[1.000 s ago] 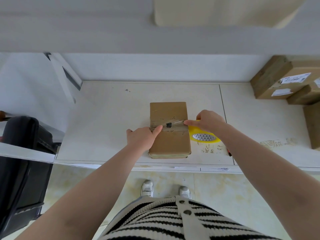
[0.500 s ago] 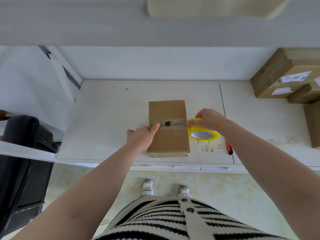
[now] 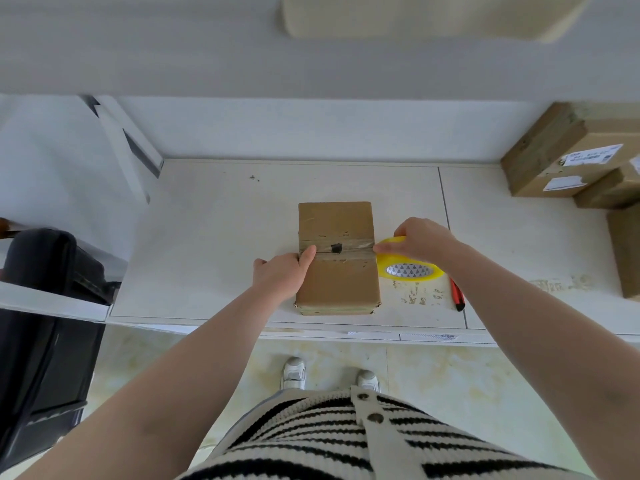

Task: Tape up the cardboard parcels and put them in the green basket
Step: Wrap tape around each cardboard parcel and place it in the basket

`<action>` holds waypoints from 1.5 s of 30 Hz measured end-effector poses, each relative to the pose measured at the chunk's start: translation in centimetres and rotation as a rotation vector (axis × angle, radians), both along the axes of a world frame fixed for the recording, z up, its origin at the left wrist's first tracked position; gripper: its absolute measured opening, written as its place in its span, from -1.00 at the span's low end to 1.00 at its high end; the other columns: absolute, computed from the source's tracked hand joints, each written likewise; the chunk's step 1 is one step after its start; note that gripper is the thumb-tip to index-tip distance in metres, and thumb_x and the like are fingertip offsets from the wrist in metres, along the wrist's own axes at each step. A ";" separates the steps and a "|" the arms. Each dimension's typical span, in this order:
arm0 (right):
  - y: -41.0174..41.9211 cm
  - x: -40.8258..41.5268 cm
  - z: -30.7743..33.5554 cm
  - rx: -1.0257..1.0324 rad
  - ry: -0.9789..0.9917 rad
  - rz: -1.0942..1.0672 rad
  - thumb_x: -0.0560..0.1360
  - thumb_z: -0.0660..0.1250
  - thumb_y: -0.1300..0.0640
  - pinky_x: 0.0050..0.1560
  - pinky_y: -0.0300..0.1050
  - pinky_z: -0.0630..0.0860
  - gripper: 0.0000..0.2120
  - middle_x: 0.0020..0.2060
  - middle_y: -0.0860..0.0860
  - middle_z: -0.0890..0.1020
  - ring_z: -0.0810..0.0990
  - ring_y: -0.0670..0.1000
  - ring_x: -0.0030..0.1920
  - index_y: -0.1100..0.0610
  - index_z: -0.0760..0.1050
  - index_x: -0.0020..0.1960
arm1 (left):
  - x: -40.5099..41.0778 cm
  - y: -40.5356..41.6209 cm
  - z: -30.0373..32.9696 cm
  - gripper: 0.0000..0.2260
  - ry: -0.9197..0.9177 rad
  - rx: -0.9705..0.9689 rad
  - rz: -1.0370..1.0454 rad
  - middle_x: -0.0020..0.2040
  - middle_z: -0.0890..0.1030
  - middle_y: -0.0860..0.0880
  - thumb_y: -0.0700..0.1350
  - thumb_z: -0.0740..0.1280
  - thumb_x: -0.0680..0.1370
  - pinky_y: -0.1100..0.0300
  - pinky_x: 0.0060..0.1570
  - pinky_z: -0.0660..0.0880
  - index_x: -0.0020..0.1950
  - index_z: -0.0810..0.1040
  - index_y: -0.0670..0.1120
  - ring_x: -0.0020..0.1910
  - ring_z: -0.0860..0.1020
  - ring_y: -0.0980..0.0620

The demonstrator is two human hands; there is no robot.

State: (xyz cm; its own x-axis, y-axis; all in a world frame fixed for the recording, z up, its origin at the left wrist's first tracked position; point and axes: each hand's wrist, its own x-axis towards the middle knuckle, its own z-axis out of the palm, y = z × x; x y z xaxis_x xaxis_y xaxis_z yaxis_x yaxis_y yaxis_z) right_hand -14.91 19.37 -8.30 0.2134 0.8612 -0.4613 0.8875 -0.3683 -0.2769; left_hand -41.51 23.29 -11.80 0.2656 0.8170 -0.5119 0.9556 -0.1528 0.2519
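Note:
A flat brown cardboard parcel [image 3: 336,268] lies on the white table [image 3: 207,237] near its front edge. A strip of clear tape [image 3: 353,244] runs across its middle seam. My left hand [image 3: 282,275] sits at the parcel's left edge, its thumb pressing the tape end down. My right hand [image 3: 424,239] grips a yellow tape roll [image 3: 410,270] just right of the parcel, the tape stretched from roll to box. No green basket is in view.
A red utility knife [image 3: 457,294] lies on the table right of the roll. Several stacked cardboard boxes [image 3: 568,157] stand at the back right. A black chair [image 3: 45,306] is at the left. A wall closes the table's back.
My right hand has pulled the tape roll rightward, off the parcel's top to just past its right edge, laying tape across the seam. My left hand stays at the left edge.

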 end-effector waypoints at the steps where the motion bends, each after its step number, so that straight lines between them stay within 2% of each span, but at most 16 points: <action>1: 0.0 0.3 0.1 -0.004 0.021 0.014 0.29 0.30 -0.52 -0.26 -0.12 0.35 -0.45 -0.29 -0.07 0.55 0.54 0.00 -0.22 -0.01 0.44 -0.22 | 0.0 0.0 0.1 -0.37 0.003 0.000 -0.005 -0.35 0.52 0.00 0.29 -0.27 0.62 -0.01 0.22 0.20 -0.24 0.43 -0.04 -0.26 0.49 0.08; 5: -0.6 1.6 0.6 0.029 0.183 0.020 0.29 0.30 -0.48 -0.34 -0.11 0.24 -0.37 -0.49 -0.01 0.31 0.33 0.02 -0.43 0.10 0.32 -0.43 | -0.1 0.0 0.2 -0.34 0.019 -0.018 -0.011 -0.34 0.54 0.00 0.29 -0.29 0.62 -0.01 0.24 0.20 -0.15 0.49 -0.03 -0.23 0.51 0.07; 9: -1.0 1.2 0.1 0.063 0.096 -0.019 0.36 0.35 -0.40 -0.36 -0.13 0.27 -0.41 -0.51 -0.02 0.36 0.37 0.00 -0.45 0.09 0.32 -0.44 | 0.0 0.0 0.5 -0.36 0.030 -0.018 -0.019 -0.32 0.55 0.00 0.30 -0.29 0.61 -0.04 0.28 0.20 -0.20 0.45 0.00 -0.25 0.48 0.11; 11: -0.9 0.8 0.0 0.065 0.076 -0.032 0.37 0.36 -0.39 -0.38 -0.12 0.23 -0.43 -0.51 -0.05 0.32 0.34 -0.02 -0.45 0.04 0.28 -0.46 | -0.1 0.0 0.5 -0.31 0.030 -0.017 -0.005 -0.29 0.58 -0.01 0.31 -0.29 0.61 -0.04 0.31 0.19 -0.11 0.54 -0.04 -0.19 0.52 0.06; 14: -0.9 0.4 0.2 0.048 0.060 -0.043 0.37 0.36 -0.40 -0.38 -0.13 0.23 -0.45 -0.49 -0.07 0.33 0.35 -0.03 -0.43 0.00 0.26 -0.44 | -0.2 -0.1 0.7 -0.25 0.013 -0.033 0.018 -0.27 0.59 0.00 0.34 -0.29 0.59 -0.05 0.33 0.17 -0.03 0.57 -0.07 -0.18 0.51 0.06; 19: -0.4 -0.6 0.3 -0.004 0.017 -0.030 0.37 0.32 -0.43 -0.29 -0.13 0.32 -0.51 -0.39 -0.08 0.43 0.49 0.04 -0.23 -0.03 0.31 -0.32 | -0.9 -0.6 1.4 -0.27 0.113 -0.062 -0.017 -0.34 0.53 -0.01 0.37 -0.31 0.56 -0.08 0.32 0.18 -0.25 0.46 -0.07 -0.20 0.55 0.01; 20: -0.4 -0.7 0.3 -0.005 0.020 -0.029 0.37 0.32 -0.44 -0.30 -0.13 0.31 -0.50 -0.39 -0.08 0.42 0.49 0.05 -0.23 -0.04 0.29 -0.34 | -1.0 -0.8 1.7 -0.27 0.147 -0.031 -0.028 -0.28 0.55 -0.02 0.38 -0.30 0.56 -0.08 0.30 0.20 -0.22 0.48 -0.07 -0.15 0.57 -0.02; 22: -0.5 -0.6 0.4 0.000 0.035 -0.041 0.37 0.33 -0.43 -0.32 -0.13 0.29 -0.49 -0.41 -0.08 0.39 0.47 0.05 -0.25 -0.04 0.25 -0.35 | -0.9 -1.4 2.1 -0.30 0.187 0.143 -0.009 -0.01 0.57 -0.06 0.37 -0.21 0.58 -0.08 0.29 0.25 0.06 0.53 -0.10 0.04 0.56 -0.09; 24: -0.8 -0.4 0.4 0.010 0.042 -0.061 0.37 0.33 -0.43 -0.33 -0.14 0.28 -0.49 -0.42 -0.09 0.38 0.45 0.02 -0.27 -0.03 0.26 -0.34 | -0.5 -1.9 2.6 -0.36 0.113 0.345 0.065 0.33 0.44 -0.13 0.30 -0.08 0.62 -0.08 0.38 0.20 0.41 0.37 -0.15 0.30 0.45 -0.14; 26: -1.0 -0.5 0.5 0.019 0.043 -0.070 0.37 0.33 -0.42 -0.38 -0.15 0.24 -0.47 -0.44 -0.10 0.35 0.39 -0.04 -0.36 -0.04 0.20 -0.37 | 1.0 -1.8 3.1 -0.38 -0.034 0.471 0.041 0.57 0.13 -0.19 0.21 -0.05 0.65 -0.08 0.51 0.02 0.57 0.13 -0.17 0.53 0.19 -0.16; 28: -0.9 -0.7 0.6 0.018 0.038 -0.065 0.39 0.33 -0.41 -0.38 -0.14 0.24 -0.45 -0.45 -0.09 0.32 0.36 -0.03 -0.37 -0.05 0.15 -0.38 | 3.4 -1.5 3.3 -0.36 -0.114 0.520 -0.103 0.62 -0.17 -0.17 0.16 -0.11 0.65 -0.08 0.54 -0.16 0.61 -0.09 -0.19 0.60 -0.11 -0.15; 30: -0.9 -0.8 0.6 0.003 0.026 -0.060 0.39 0.32 -0.42 -0.29 -0.13 0.32 -0.46 -0.44 -0.08 0.34 0.41 0.02 -0.30 -0.05 0.16 -0.38 | 5.8 -1.2 2.9 -0.35 -0.094 0.514 -0.250 0.59 -0.32 -0.17 0.15 -0.16 0.64 -0.07 0.54 -0.24 0.60 -0.24 -0.20 0.58 -0.28 -0.14; 35: -1.1 -0.6 0.3 0.001 0.019 -0.091 0.36 0.31 -0.45 -0.25 -0.12 0.37 -0.48 -0.41 -0.06 0.44 0.49 0.03 -0.26 -0.02 0.29 -0.35 | 6.7 -0.6 0.3 -0.36 -0.004 0.480 -0.333 0.57 -0.38 -0.14 0.15 -0.16 0.67 -0.11 0.55 -0.22 0.57 -0.36 -0.17 0.55 -0.37 -0.10; 39: -1.1 -0.6 0.1 -0.002 0.006 -0.105 0.36 0.30 -0.46 -0.28 -0.13 0.36 -0.49 -0.38 -0.07 0.46 0.51 0.03 -0.24 -0.04 0.30 -0.34 | 6.7 -0.5 -0.3 -0.37 -0.009 0.491 -0.327 0.57 -0.39 -0.13 0.16 -0.23 0.64 -0.12 0.54 -0.23 0.55 -0.39 -0.16 0.55 -0.38 -0.10; 42: -1.0 -0.7 0.1 0.001 -0.010 -0.094 0.35 0.29 -0.48 -0.31 -0.14 0.33 -0.49 -0.35 -0.07 0.50 0.52 0.01 -0.24 -0.02 0.39 -0.24 | 6.7 -0.1 0.3 -0.37 -0.031 0.441 -0.343 0.57 -0.39 -0.13 0.17 -0.19 0.65 -0.11 0.54 -0.27 0.53 -0.42 -0.15 0.55 -0.38 -0.10; 45: -1.0 -0.8 0.1 0.005 -0.027 -0.088 0.35 0.28 -0.49 -0.30 -0.14 0.36 -0.48 -0.35 -0.07 0.52 0.52 -0.03 -0.28 -0.01 0.42 -0.18 | 6.9 -0.1 0.9 -0.38 -0.092 0.441 -0.269 0.57 -0.38 -0.12 0.17 -0.21 0.65 -0.10 0.53 -0.27 0.55 -0.36 -0.14 0.56 -0.35 -0.10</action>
